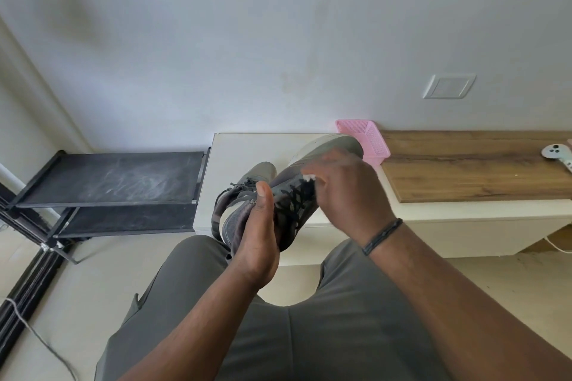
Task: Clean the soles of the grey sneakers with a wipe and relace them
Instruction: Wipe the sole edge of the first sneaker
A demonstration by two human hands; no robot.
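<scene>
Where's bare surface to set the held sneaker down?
Free: white top left of both sneakers, and wood top between the pink basket and controller. Crowded: around the second sneaker.

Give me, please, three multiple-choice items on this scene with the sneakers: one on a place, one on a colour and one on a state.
1. Where does the second sneaker lie?
A. on the white cabinet
B. on the black rack
C. in the basket

2. What colour is the basket?
A. blue
B. pink
C. green

3. What is the left hand doing?
A. hanging idle
B. pressing the wall
C. gripping the raised sneaker

Key: 1 A, it rests on the white top; 2 B, its mesh is pink; 3 C, fingers and thumb curl round the shoe, while the right hand holds a white wipe.
</scene>
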